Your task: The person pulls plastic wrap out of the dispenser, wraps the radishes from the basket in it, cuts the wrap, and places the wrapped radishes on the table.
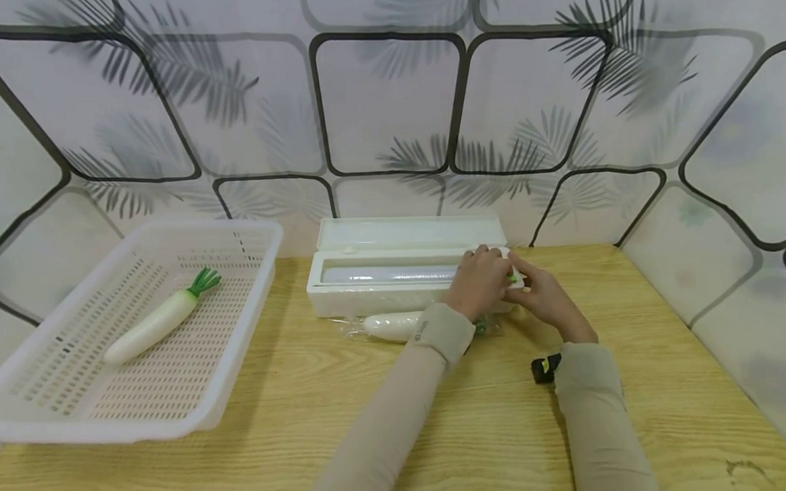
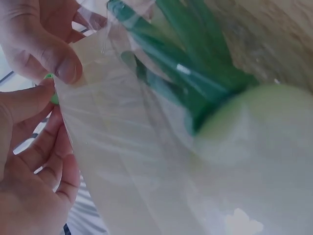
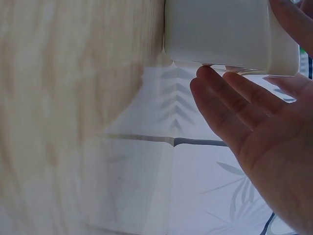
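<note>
My sleeves (image 1: 386,419) are dull cloth. I see a smooth plastic box (image 1: 352,302), shiny clear plastic wrap (image 1: 350,327) round a smooth radish (image 1: 391,327), a plastic basket (image 1: 100,431), and a surface (image 1: 491,444) that looks like wood.

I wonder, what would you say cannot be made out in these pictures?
Head: middle of the wrapped radish, behind the left sleeve.
Head: right end of the clear roll, behind the left hand.
Left wrist: radish's tip, cut off by the edge.
Left wrist: green piece, mostly behind fingers.

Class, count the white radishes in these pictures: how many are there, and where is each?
2. One bare radish lies in the white basket; one film-wrapped radish lies in front of the white box, partly hidden by the left sleeve. Others could be hidden.
</note>
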The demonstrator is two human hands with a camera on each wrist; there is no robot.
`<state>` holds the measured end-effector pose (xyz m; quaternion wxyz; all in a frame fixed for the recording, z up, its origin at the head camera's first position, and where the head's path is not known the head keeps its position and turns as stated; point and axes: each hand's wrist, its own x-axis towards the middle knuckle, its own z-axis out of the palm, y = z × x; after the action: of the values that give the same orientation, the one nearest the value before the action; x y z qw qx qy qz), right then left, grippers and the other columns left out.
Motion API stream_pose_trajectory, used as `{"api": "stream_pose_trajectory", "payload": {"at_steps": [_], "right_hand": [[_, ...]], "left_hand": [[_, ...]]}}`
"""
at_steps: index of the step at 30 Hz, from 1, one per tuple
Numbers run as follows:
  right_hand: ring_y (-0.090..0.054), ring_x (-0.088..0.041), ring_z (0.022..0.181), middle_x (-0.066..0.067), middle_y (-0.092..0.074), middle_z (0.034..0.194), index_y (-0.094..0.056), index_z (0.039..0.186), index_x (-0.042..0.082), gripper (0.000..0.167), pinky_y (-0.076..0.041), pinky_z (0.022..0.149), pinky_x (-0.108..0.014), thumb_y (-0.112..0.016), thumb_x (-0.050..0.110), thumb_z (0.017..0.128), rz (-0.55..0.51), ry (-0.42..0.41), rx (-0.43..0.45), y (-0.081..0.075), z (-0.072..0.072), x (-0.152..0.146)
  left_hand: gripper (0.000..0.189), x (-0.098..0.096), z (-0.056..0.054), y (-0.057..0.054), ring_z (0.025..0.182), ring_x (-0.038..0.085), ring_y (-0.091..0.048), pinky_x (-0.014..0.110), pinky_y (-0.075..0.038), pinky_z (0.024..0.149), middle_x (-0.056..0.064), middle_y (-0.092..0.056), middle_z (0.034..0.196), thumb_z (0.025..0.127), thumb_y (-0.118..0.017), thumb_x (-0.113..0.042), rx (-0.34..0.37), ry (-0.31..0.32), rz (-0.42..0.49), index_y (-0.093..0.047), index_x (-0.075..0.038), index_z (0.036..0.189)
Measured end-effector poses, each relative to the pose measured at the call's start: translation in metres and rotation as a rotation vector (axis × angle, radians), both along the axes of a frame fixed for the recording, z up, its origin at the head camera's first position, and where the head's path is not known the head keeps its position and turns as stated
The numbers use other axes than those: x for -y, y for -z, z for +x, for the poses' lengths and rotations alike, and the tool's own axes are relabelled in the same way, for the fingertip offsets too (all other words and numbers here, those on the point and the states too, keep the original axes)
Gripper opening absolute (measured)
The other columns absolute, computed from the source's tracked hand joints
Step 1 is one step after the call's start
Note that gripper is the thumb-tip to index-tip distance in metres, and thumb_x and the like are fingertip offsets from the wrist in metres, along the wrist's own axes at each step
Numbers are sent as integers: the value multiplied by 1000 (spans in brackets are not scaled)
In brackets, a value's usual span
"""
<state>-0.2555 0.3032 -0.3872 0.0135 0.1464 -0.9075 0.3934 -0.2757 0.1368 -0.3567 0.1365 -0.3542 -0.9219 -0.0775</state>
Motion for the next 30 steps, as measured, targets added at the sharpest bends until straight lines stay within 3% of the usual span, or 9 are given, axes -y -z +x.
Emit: {"api": "stream_pose_trajectory", "payload": {"at_steps": [4,14,21,24,30], "right_hand": [[-54,-52,121,-37,-32,152,-18,155,-11,78,-53,90,-51,-68,7,98,-25,-21,10,2,0,-1],[-57,-46,118,-36,-40,148,-21,155,-10,78,-53,87,-43,-69,9,97,-9,-43,-25,2,-2,4],[-58,-44,114,-36,-45,144,-19,156,-9,80,-51,81,-28,-70,10,97,-9,-27,-8,-1,-2,4],[-58,-45,114,-36,-46,143,-19,157,-8,80,-52,85,-34,-70,10,97,-2,-24,-10,-1,-2,2],[-54,-50,122,-38,-39,148,-17,156,-9,81,-48,97,-55,-69,10,98,8,-23,1,0,1,0]], "left_hand": [[20,4,0,-3,97,14,-63,30,-52,89,-2,-73,111,99,-69,-27,51,22,11,-78,-18,115],[21,19,-1,-6,99,14,-64,30,-51,90,-2,-73,111,98,-69,-28,58,19,-1,-76,-16,115],[20,39,-1,-11,101,17,-64,32,-51,92,0,-72,112,99,-69,-25,74,14,-32,-76,-15,114],[19,54,-2,-10,101,17,-63,32,-51,92,1,-72,111,99,-69,-24,82,8,-36,-76,-14,114],[16,93,-2,-7,99,22,-64,37,-52,92,5,-72,108,98,-70,-18,110,25,25,-76,-10,110]]}}
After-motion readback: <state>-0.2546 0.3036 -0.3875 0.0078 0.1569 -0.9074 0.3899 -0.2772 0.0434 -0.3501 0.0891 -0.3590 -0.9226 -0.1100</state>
